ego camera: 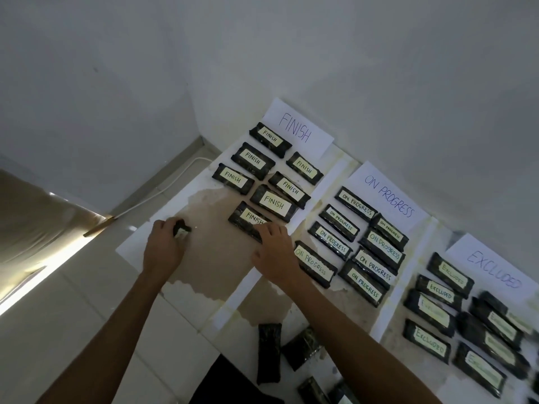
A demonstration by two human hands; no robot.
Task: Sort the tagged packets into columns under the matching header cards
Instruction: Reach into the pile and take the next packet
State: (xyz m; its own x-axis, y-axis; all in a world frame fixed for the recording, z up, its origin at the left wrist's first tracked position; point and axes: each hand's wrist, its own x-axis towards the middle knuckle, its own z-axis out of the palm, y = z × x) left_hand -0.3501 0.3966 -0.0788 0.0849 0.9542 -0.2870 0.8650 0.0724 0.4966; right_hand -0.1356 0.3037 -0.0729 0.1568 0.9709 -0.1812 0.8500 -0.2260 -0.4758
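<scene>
Three white header cards lie by the wall: FINISH (300,128), ON PROGRESS (389,196) and EXCLUDED (495,269). Under each card lie several dark packets with pale tags bearing the same word. My right hand (275,253) rests on the near end of the lowest FINISH packet (248,220), fingers bent over its edge. My left hand (163,249) grips a small dark packet (182,230) with a pale tag, to the left of the FINISH column; its word is hidden.
Several loose dark packets (269,352) lie at the near edge, tags out of sight. The paper-covered work surface (210,258) has a brown torn patch. A white cable (175,177) runs along the floor by the wall. Tiled floor lies at the left.
</scene>
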